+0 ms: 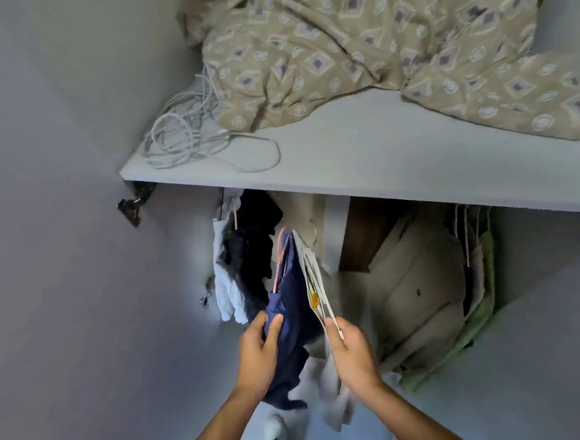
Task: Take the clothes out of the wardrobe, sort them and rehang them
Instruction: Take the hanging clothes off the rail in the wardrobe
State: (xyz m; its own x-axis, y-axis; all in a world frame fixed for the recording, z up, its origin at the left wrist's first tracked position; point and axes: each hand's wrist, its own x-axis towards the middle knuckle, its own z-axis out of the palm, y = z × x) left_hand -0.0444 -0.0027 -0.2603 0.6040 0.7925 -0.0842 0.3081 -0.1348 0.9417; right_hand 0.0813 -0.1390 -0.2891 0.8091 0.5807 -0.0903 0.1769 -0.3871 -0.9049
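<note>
Head view, looking down past the pale grey wardrobe shelf (381, 165). Below the shelf, left hand (256, 352) grips a dark navy fabric garment (289, 309), fingers and thumb curled into the cloth. Right hand (351, 349) pinches the lower end of a white garment on a thin white hanger (315, 286), thumb and fingers clamped on it. Both pieces hang just below the shelf's front edge, between a dark bunch of clothes (252, 243) to the left and a beige coat (410, 290) to the right.

Judgement: lift each hook clear before pulling, keep the two garments apart, support the cloth so nothing slips off.

Small orange tag on the white piece; writing too small to read. No brand legible.
</note>
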